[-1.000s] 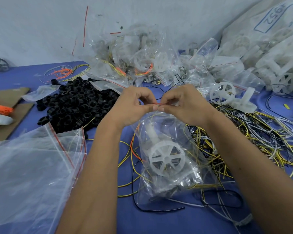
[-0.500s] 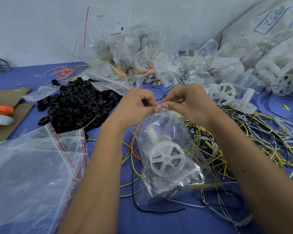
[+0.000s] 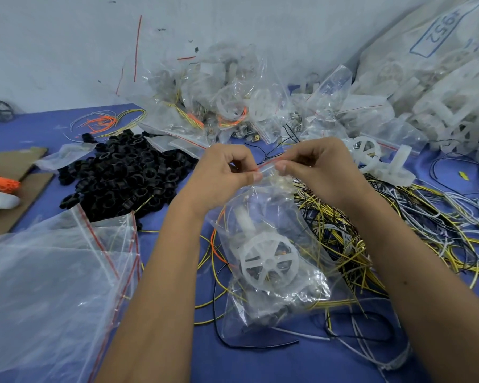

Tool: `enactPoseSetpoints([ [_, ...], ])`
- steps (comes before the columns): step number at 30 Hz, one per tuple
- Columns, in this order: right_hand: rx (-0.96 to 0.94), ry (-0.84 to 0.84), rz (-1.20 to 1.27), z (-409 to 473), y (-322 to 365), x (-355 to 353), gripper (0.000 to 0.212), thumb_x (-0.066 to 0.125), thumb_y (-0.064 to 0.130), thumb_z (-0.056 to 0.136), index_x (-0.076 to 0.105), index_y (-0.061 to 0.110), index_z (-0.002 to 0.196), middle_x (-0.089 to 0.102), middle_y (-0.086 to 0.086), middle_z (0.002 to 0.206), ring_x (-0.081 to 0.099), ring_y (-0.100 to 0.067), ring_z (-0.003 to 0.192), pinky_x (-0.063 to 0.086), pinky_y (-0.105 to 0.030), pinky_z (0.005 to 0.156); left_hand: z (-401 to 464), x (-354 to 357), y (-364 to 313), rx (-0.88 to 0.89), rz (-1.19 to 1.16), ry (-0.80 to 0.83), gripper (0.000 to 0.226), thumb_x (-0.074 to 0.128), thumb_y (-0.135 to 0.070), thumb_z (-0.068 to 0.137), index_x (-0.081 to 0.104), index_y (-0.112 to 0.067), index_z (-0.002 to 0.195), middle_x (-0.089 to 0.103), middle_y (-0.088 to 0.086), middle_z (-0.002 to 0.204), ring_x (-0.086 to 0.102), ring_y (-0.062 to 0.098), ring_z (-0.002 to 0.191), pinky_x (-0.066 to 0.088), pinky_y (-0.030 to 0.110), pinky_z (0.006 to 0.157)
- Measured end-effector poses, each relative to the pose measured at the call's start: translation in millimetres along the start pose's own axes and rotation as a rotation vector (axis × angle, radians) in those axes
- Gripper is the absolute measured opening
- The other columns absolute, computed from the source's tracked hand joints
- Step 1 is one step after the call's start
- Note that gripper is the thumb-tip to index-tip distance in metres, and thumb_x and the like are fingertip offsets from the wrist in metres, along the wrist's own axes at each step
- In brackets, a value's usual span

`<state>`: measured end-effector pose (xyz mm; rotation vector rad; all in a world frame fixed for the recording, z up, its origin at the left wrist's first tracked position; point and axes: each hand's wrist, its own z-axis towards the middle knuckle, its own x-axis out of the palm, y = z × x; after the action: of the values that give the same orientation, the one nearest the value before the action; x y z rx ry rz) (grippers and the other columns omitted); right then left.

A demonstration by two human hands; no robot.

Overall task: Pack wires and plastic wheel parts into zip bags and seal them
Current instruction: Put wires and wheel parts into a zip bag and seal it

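Head view: the left hand point(image 3: 221, 172) and right hand point(image 3: 320, 168) each pinch the red zip strip point(image 3: 268, 164) of a clear bag point(image 3: 274, 272) between thumb and fingertips. The bag hangs over the blue table point(image 3: 177, 363), holding a white wheel point(image 3: 268, 262) and wires point(image 3: 219, 244).

We see bare blue table point(image 3: 260, 366) near the front edge, between our two arms, and a hand could slide in there. On the left, a heap of empty clear bags point(image 3: 47, 286) blocks the way. Behind it sits a pile of black rings point(image 3: 122, 175). On the right, tangled wires point(image 3: 398, 233) cover the table. At the back, a wall of filled bags point(image 3: 227, 106) and white plastic parts point(image 3: 454, 106) closes things off. A bare strip point(image 3: 33, 125) lies far left, maybe wide enough for a hand.
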<state>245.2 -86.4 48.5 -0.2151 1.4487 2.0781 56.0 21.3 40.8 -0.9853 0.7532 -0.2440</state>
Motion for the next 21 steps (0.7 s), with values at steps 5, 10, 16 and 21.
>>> enactPoseSetpoints([
  [5,-0.050,-0.004,-0.003,-0.2,1.9,2.3,0.006,0.078,0.009,0.086,0.077,0.009,0.080,0.070,-0.013,0.072,0.057,-0.025,0.064,0.046,-0.038,0.064,-1.2,3.1,0.9,0.004,0.041,-0.024,0.009,0.082,-0.013,0.085,0.074,-0.014,0.081,0.069,-0.004,0.073,0.061,0.017,0.069,0.050,0.039,0.072],
  [10,0.014,0.046,-0.065,-1.9,7.5,1.0,0.012,0.075,0.027,0.091,0.077,0.015,0.090,0.074,-0.007,0.078,0.067,-0.035,0.077,0.055,-0.051,0.074,0.6,13.6,-4.9,0.036,-0.017,-0.057,0.013,0.079,-0.017,0.085,0.074,-0.005,0.085,0.068,0.008,0.076,0.055,0.017,0.066,0.043,0.040,0.064],
  [16,0.241,0.480,-0.109,-13.7,20.7,-4.3,0.058,0.061,0.070,0.086,0.067,0.014,0.104,0.074,-0.005,0.088,0.073,-0.026,0.080,0.061,-0.048,0.075,3.7,7.1,-7.5,0.032,-0.149,-0.272,0.012,0.074,-0.013,0.085,0.068,-0.018,0.076,0.061,0.004,0.071,0.052,0.014,0.070,0.043,0.031,0.069],
  [21,0.166,0.631,-0.034,-14.2,23.3,7.7,0.012,0.075,0.028,0.092,0.074,0.028,0.080,0.069,0.005,0.067,0.059,-0.006,0.051,0.044,-0.016,0.050,2.5,0.2,-5.2,-0.032,-0.034,-0.410,0.009,0.074,-0.012,0.092,0.069,-0.017,0.086,0.068,0.000,0.083,0.056,0.008,0.076,0.044,0.024,0.075],
])
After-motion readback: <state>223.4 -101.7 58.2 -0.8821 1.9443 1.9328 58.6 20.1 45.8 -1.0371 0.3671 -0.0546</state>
